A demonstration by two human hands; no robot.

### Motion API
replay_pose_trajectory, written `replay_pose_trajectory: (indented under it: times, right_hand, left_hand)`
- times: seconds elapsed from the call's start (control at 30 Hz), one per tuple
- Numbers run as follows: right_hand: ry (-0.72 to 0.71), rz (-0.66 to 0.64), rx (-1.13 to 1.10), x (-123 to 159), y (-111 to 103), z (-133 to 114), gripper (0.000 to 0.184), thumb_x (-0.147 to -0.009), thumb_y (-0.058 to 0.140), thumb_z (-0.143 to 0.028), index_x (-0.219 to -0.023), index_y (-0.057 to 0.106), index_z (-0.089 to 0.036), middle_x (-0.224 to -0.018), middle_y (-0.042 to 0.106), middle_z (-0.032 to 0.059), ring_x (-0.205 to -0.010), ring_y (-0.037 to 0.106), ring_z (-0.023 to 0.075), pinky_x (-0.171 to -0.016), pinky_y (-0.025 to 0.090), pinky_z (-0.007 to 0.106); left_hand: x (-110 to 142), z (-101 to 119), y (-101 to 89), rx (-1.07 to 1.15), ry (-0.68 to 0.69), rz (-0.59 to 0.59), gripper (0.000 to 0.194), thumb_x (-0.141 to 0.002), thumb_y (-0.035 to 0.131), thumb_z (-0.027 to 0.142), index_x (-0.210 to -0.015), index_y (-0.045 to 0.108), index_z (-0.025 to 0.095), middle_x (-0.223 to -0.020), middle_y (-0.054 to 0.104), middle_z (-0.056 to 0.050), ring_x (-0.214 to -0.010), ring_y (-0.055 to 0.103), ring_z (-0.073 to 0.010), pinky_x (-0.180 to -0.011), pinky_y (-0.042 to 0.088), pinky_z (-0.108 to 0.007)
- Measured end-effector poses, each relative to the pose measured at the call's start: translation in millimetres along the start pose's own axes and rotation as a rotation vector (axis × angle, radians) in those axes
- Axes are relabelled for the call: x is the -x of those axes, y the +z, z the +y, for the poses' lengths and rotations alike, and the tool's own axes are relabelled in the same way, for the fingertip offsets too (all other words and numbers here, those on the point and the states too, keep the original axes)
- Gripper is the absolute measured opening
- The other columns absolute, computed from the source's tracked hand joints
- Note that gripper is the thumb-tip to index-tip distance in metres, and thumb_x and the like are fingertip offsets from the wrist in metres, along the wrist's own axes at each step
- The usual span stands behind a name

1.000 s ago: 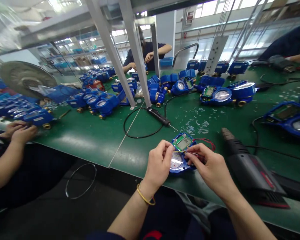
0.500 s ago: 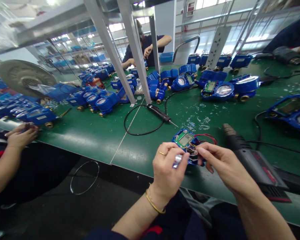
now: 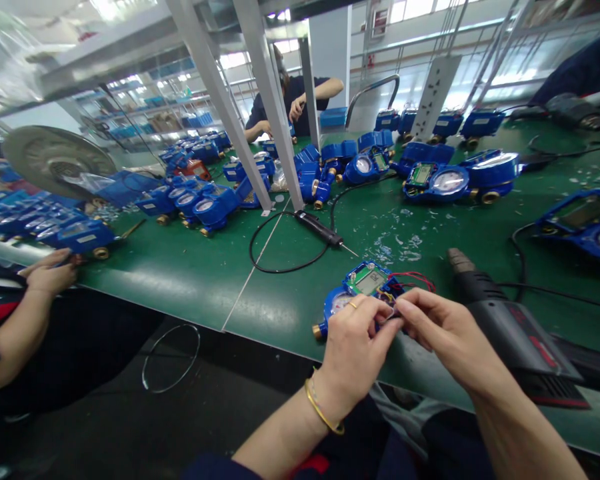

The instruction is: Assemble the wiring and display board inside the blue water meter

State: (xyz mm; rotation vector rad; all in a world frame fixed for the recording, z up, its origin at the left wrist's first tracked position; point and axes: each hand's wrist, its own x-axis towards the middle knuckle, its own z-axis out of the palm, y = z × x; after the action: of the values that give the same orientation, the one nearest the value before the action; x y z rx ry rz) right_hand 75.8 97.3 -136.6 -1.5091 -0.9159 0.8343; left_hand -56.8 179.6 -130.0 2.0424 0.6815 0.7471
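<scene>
An opened blue water meter (image 3: 331, 301) lies at the table's near edge, with a brass end pointing left. Its green circuit board (image 3: 359, 285) carries a small grey display, and red and black wires (image 3: 417, 277) loop out to the right. Over the meter's lower right part, my left hand (image 3: 360, 340) pinches thin wires between thumb and fingers. My right hand (image 3: 443, 327) meets it there, its thumb and fingertips also pinched on the wires. The fingers hide most of the wire ends and the meter's right side.
Right of my hands lies a heat gun (image 3: 510, 327). Beyond the meter, a cabled electric screwdriver (image 3: 320, 229) rests near metal posts (image 3: 267, 100). Several blue meters (image 3: 437, 180) stand farther back. At left, a co-worker's hands (image 3: 53, 273) hold something near more meters.
My left hand has moved right, closer to my right hand, uncovering the meter's round dial and brass end. My fingertips now come together over the wires.
</scene>
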Motion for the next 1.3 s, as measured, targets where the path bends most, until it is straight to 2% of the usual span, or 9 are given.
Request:
replay_pose_trajectory:
  times: [0.07, 0.2, 0.4, 0.67, 0.93, 1.03, 1.17, 1.23, 1.3]
  right_hand:
    - [-0.030, -0.015, 0.044, 0, 0, -3, 0.038, -0.088, 0.062, -0.053, -0.081, 0.064, -0.016, -0.062, 0.046, -0.0028, -0.051, 0.033, 0.0079, -0.043, 0.025, 0.021]
    - [-0.084, 0.014, 0.150, 1, -2, 1, 0.035, -0.091, 0.057, -0.050, -0.081, 0.061, -0.017, -0.066, 0.050, -0.0012, -0.058, 0.040, 0.0098, -0.050, 0.032, 0.021]
    - [0.008, 0.045, 0.124, 2, -6, 16, 0.037, -0.095, 0.050, -0.055, -0.085, 0.054, -0.019, -0.065, 0.041, -0.0044, -0.050, 0.029, 0.0077, -0.043, 0.025, 0.021]
    - [0.010, 0.036, 0.119, 1, -4, 12, 0.040, -0.095, 0.049, -0.057, -0.082, 0.052, -0.019, -0.065, 0.040, -0.0043, -0.049, 0.028, 0.0075, -0.042, 0.025, 0.021]
    - [-0.033, 0.361, 0.310, 3, 0, 13, 0.035, -0.093, 0.049, -0.051, -0.078, 0.055, -0.020, -0.062, 0.049, -0.0020, -0.052, 0.043, 0.0114, -0.048, 0.033, 0.023]
    - [-0.112, 0.282, 0.293, 3, 4, 4, 0.031, -0.092, 0.054, -0.049, -0.082, 0.057, -0.020, -0.068, 0.054, -0.0012, -0.059, 0.050, 0.0121, -0.053, 0.039, 0.023]
    - [-0.237, 0.151, 0.310, 2, 8, -1, 0.018, -0.090, 0.063, -0.037, -0.100, 0.061, -0.022, -0.061, 0.047, -0.0064, -0.053, 0.046, 0.0108, -0.050, 0.037, 0.022]
    - [-0.330, 0.090, 0.381, 0, 9, 2, 0.013, -0.093, 0.058, -0.028, -0.104, 0.064, -0.024, -0.067, 0.057, -0.0047, -0.057, 0.054, 0.0114, -0.056, 0.041, 0.022]
    - [-0.418, 0.059, 0.451, -3, 9, 7, 0.015, -0.095, 0.055, -0.022, -0.102, 0.068, -0.024, -0.087, 0.070, -0.0005, -0.075, 0.065, 0.0139, -0.071, 0.048, 0.024]
  left_hand:
    - [-1, 0, -1.4, 0.008, 0.017, -0.006, 0.013, -0.089, 0.066, 0.020, -0.077, 0.064, 0.016, -0.072, 0.059, 0.001, -0.064, 0.051, -0.0114, -0.063, 0.038, -0.025]
    - [-2, -1, -11.4, 0.032, 0.023, -0.052, 0.016, -0.092, 0.061, 0.020, -0.077, 0.064, 0.017, -0.069, 0.057, 0.002, -0.065, 0.051, -0.0117, -0.063, 0.037, -0.025]
    - [-1, -9, -32.3, 0.078, -0.089, -0.037, 0.018, -0.092, 0.057, 0.020, -0.075, 0.061, 0.018, -0.072, 0.056, 0.002, -0.064, 0.048, -0.0109, -0.061, 0.036, -0.024]
    - [0, -12, -27.9, 0.070, -0.152, -0.034, 0.012, -0.088, 0.061, 0.025, -0.084, 0.071, 0.019, -0.066, 0.059, 0.003, -0.056, 0.044, -0.0096, -0.055, 0.034, -0.024]
    - [-2, -18, -27.2, 0.036, -0.221, -0.014, 0.015, -0.087, 0.059, 0.027, -0.084, 0.071, 0.019, -0.064, 0.060, 0.001, -0.055, 0.044, -0.0107, -0.052, 0.034, -0.023]
    - [-3, -16, -28.7, 0.033, -0.207, -0.034, 0.014, -0.085, 0.061, 0.026, -0.083, 0.072, 0.019, -0.063, 0.059, 0.002, -0.055, 0.044, -0.0105, -0.052, 0.033, -0.023]
    - [-4, -14, -28.0, 0.022, -0.201, -0.039, 0.014, -0.085, 0.062, 0.026, -0.083, 0.074, 0.019, -0.061, 0.058, 0.002, -0.055, 0.045, -0.0107, -0.052, 0.032, -0.023]
    - [-4, -14, -27.2, 0.023, -0.204, -0.047, 0.016, -0.086, 0.061, 0.028, -0.086, 0.074, 0.019, -0.063, 0.060, 0.001, -0.056, 0.047, -0.0114, -0.054, 0.035, -0.023]
    - [-4, -15, -26.7, 0.026, -0.205, -0.061, 0.018, -0.088, 0.059, 0.030, -0.087, 0.073, 0.019, -0.067, 0.063, 0.000, -0.059, 0.051, -0.0128, -0.057, 0.039, -0.024]
